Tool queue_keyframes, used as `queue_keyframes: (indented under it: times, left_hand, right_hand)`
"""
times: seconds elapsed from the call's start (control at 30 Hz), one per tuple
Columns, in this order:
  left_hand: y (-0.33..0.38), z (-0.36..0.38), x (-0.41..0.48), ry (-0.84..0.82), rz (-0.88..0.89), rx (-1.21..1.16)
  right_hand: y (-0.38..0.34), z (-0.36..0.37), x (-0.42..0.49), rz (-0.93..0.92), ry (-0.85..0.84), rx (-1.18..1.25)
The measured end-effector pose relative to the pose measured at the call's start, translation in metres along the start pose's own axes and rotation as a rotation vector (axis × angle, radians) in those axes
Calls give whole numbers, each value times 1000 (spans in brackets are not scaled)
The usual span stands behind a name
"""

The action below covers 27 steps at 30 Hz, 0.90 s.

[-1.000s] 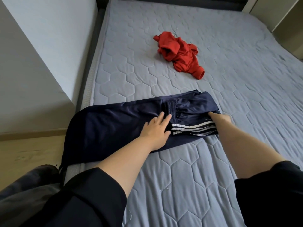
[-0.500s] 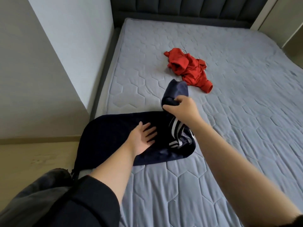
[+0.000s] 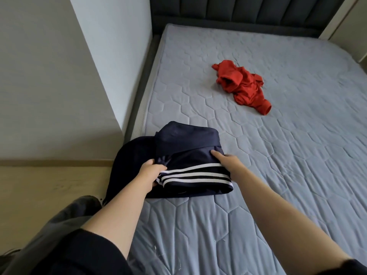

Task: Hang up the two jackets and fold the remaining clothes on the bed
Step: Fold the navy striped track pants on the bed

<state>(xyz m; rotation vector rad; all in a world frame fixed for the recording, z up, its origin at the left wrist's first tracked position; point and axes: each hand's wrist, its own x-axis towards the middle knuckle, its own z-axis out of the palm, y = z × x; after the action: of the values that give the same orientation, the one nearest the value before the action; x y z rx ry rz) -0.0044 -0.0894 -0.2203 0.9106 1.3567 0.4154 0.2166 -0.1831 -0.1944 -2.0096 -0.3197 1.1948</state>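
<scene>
Navy track pants (image 3: 186,147) with white side stripes lie folded over at the near left edge of the bed (image 3: 278,155), one end still hanging off the mattress side. My left hand (image 3: 148,174) grips the left end of the striped fold, thumb on top. On the right edge of the fold rests my right hand (image 3: 228,161), its fingers laid over the cloth. A crumpled red garment (image 3: 242,86) lies farther back on the mattress.
A white wall corner (image 3: 111,66) stands close to the bed's left side, with wooden floor (image 3: 49,187) below it. A dark padded headboard (image 3: 248,12) closes the far end. My dark trouser leg is at the lower left.
My right hand carried the waistband end leftward over the pants and laid it down, making a shorter fold. My left hand moved from pressing flat to gripping the fold's left end.
</scene>
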Motion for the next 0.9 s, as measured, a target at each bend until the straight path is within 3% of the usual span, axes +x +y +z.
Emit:
queue_keyframes:
  times: [0.13,0.33,0.4,0.5,0.57,0.63,0.73,0.9]
  left_hand:
    - [-6,5,-7,-13,33,97]
    - [-6,56,-20,-184,49,-11]
    - [-1,74,-23,-125,188,125]
    - [-1,82,-31,179,645,569]
    - [-8,79,-35,161,891,777]
    - [-19,71,-34,47,952,970]
    - [-24,57,-33,42,1034,1116]
    - [-13,49,-39,151,1305,1117]
  right_hand:
    - [-3,-1,-1,-3,-26,53]
    - [5,-34,4,-197,349,85]
    - [11,-49,4,-278,464,17]
    - [27,-60,1,-389,525,-240]
    - [37,-61,-4,-569,478,-359]
    - [46,-57,-12,-732,335,-537]
    - [59,-46,-16,-753,237,-733]
    - [62,-34,-24,-979,561,-669]
